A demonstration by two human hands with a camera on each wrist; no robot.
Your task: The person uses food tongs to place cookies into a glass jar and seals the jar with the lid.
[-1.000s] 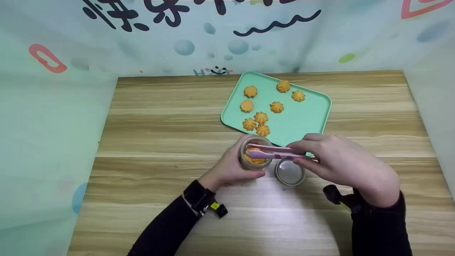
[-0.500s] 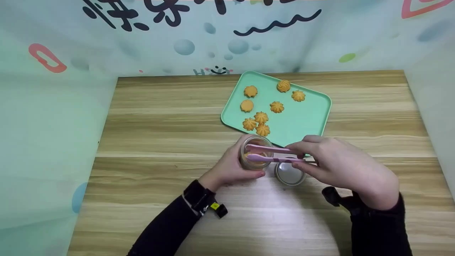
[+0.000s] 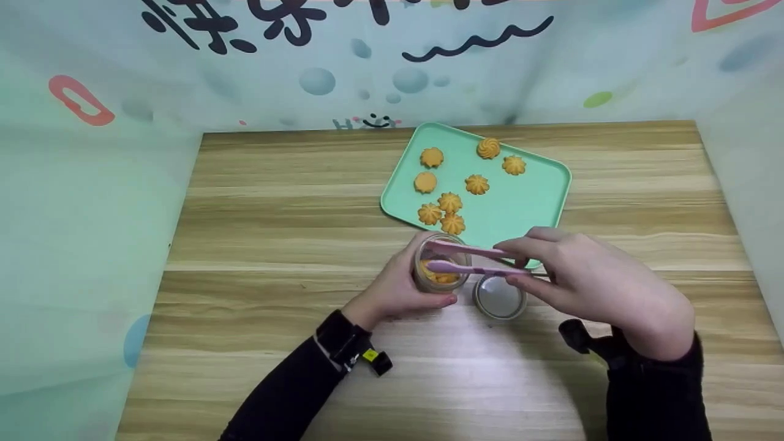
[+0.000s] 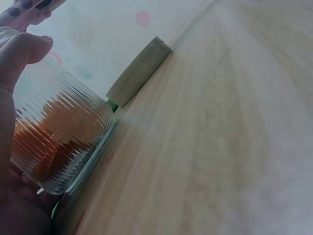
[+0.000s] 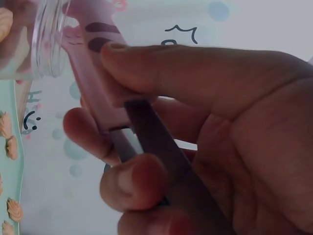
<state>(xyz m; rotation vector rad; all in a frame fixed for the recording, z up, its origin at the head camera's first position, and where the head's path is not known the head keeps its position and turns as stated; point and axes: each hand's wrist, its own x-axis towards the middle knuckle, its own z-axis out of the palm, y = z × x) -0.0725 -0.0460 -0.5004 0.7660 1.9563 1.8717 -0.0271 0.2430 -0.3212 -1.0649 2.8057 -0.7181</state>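
Wrapped round the ribbed glass jar [image 3: 440,272], the left hand [image 3: 392,294] steadied it near the bench's middle, just before the green tray's [image 3: 539,202] near edge. Tongs [image 3: 468,260], pinched by the right hand [image 3: 597,285], hung parted over the mouth; keeping their tips centred would have spared the rim.

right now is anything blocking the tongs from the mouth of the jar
Nothing visible does. The pink tongs, held by the right hand, have their tips over the open jar, which the left hand grips. The lid lies beside it.
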